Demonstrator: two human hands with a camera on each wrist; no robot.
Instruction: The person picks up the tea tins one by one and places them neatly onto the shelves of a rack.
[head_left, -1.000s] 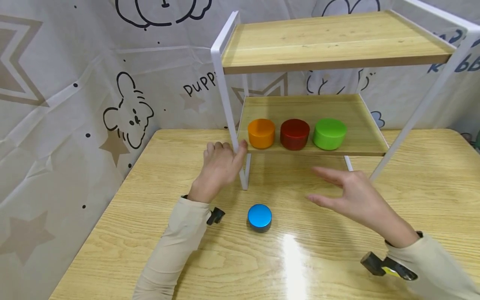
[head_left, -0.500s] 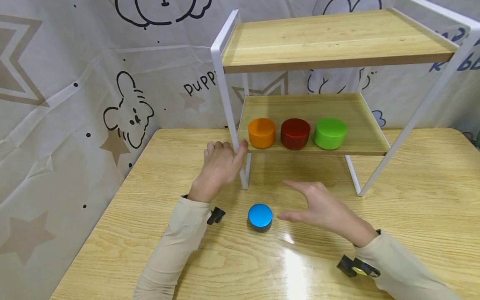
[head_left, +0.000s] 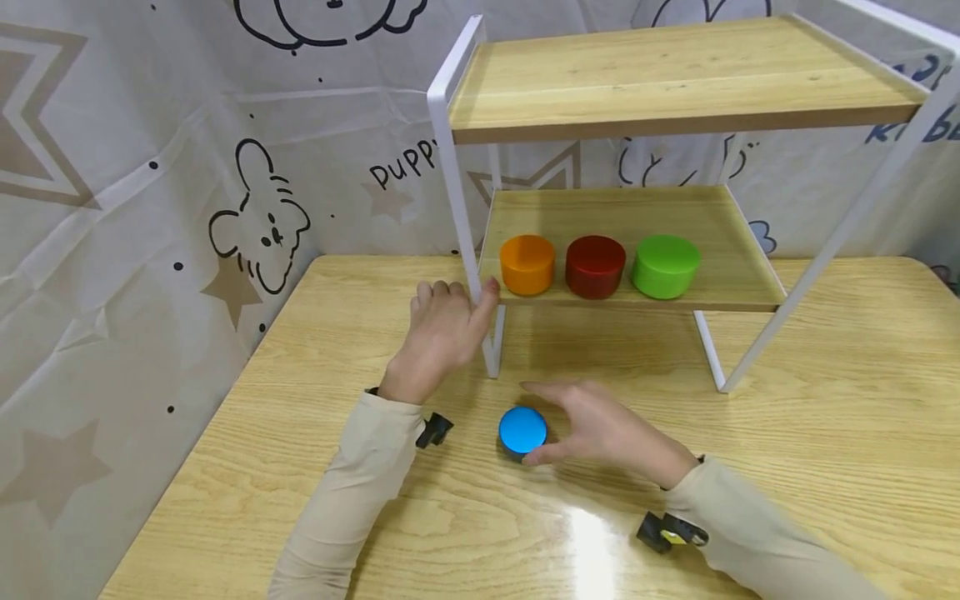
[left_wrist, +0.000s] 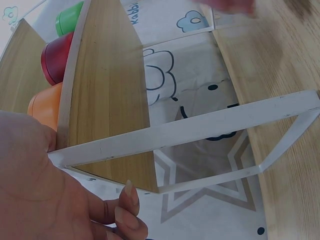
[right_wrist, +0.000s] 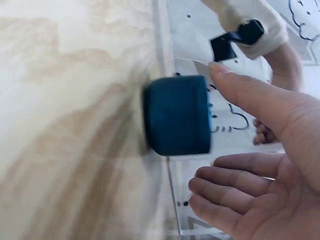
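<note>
A small blue round tin (head_left: 522, 430) with a shiny top stands on the table in front of the shelf rack. My right hand (head_left: 600, 429) is at its right side, thumb near the front and fingers stretched past the back. In the right wrist view, the tin (right_wrist: 177, 116) lies ahead of the spread thumb and fingers, with a gap to the palm. My left hand (head_left: 442, 333) grips the rack's left front post at the lower shelf (head_left: 615, 204), thumb at the shelf's front edge. The left wrist view shows its curled fingers (left_wrist: 127, 212) by the white frame (left_wrist: 190, 125).
Orange (head_left: 527, 265), dark red (head_left: 595, 267) and green (head_left: 666, 267) round tins stand in a row on the lower shelf. Above them is the bare wooden upper shelf (head_left: 675, 79). A patterned cloth (head_left: 172, 200) hangs behind and left of the wooden table (head_left: 420, 508).
My right hand has moved left and toward me, from in front of the rack's right side to around the blue tin. My left hand stays on the post.
</note>
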